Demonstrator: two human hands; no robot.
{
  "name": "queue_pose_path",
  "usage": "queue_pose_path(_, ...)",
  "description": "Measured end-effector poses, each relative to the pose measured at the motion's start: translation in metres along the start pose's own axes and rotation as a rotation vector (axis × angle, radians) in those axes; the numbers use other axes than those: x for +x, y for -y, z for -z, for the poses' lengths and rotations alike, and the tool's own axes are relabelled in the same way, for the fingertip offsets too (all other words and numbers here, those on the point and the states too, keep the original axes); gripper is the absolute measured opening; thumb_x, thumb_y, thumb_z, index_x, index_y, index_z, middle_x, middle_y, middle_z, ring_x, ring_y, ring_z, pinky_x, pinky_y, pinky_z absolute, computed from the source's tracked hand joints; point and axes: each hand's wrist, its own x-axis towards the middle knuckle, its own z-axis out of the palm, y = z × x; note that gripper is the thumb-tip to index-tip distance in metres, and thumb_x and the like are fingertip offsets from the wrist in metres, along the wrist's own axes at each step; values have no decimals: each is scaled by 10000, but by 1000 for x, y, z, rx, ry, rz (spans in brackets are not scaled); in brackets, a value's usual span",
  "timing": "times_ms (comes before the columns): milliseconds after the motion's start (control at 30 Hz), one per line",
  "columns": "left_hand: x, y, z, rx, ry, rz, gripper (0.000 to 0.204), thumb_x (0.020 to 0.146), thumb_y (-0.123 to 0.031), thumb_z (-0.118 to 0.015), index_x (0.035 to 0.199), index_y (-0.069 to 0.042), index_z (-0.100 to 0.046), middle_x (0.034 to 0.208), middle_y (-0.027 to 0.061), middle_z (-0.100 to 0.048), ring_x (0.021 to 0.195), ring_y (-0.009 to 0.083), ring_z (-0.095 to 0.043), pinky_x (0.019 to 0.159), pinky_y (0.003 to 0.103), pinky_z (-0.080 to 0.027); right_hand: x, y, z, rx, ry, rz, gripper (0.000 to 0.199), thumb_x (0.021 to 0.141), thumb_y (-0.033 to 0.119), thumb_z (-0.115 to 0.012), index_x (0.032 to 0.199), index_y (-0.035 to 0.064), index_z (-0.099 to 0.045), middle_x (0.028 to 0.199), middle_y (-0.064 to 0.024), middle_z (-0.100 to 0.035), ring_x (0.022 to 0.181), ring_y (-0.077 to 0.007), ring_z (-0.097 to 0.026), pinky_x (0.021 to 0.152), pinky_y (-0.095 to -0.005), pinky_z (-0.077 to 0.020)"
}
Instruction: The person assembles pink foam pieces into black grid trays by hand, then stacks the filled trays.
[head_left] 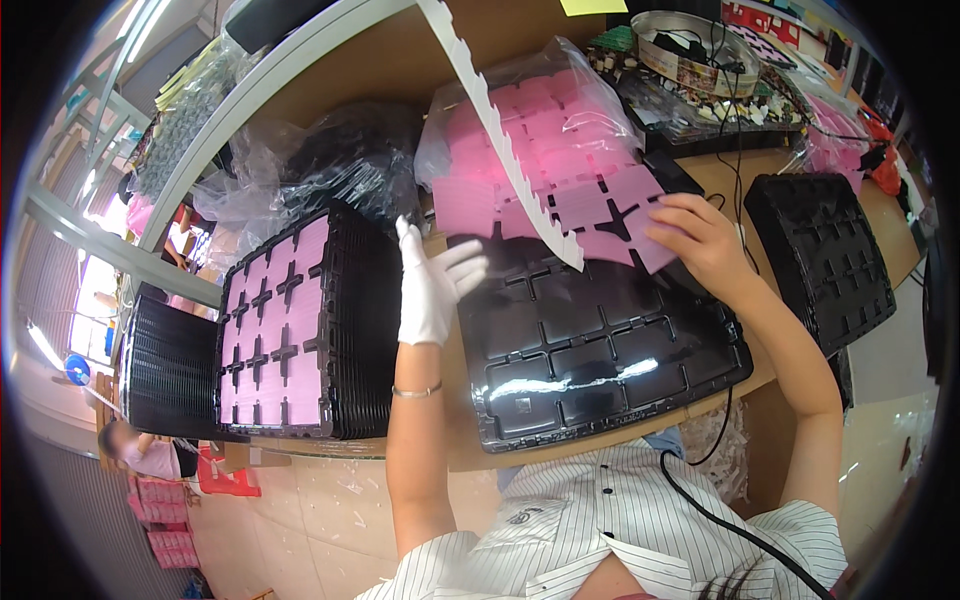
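My left hand (432, 288), in a white glove, is raised with fingers apart and nothing in it, over the left edge of a black plastic tray (560, 350). My bare right hand (705, 240) pinches the right end of a pink foam sheet (590, 215) with cross-shaped cutouts. That sheet lies across the tray's far part. A long white strip with a notched edge (500, 140) slants from the top of the view down over the foam; neither hand touches it, and I cannot tell what holds it.
To the left stands a stack of black trays (360, 320), topped with pink foam (270, 340). More black trays (830, 260) stand at the right. Behind are bagged pink foam (540, 110), crumpled clear plastic (340, 160) and a round tin (690, 50). A cable (740, 530) crosses my shirt.
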Motion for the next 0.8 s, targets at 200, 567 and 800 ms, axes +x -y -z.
queue_pose_path(200,-58,8,16,296,422,133,996,870,-801,-106,1474,-40,-319,878,195,-675,629,194,-649,616,276,-552,-48,36,55,93,147,-70,283,672,9,-620,921,113,-706,1087,-39,-658,1098,-294,-581,874,-390,-515)
queue_pose_path(567,-110,36,-7,259,318,65,745,972,-444,-538,1550,-163,-160,1351,174,-501,834,155,-600,737,262,-488,-92,32,61,692,207,-430,217,723,52,-670,910,98,-771,1038,-59,-704,1127,-299,-569,969,-422,-441)
queue_pose_path(800,-100,30,-15,458,49,1,380,883,-144,-697,1240,-36,-627,802,-14,-633,567,4,-389,503,161,-311,-81,26,54,670,206,-457,198,733,72,-690,917,76,-763,1028,-64,-702,1089,-285,-595,960,-391,-445)
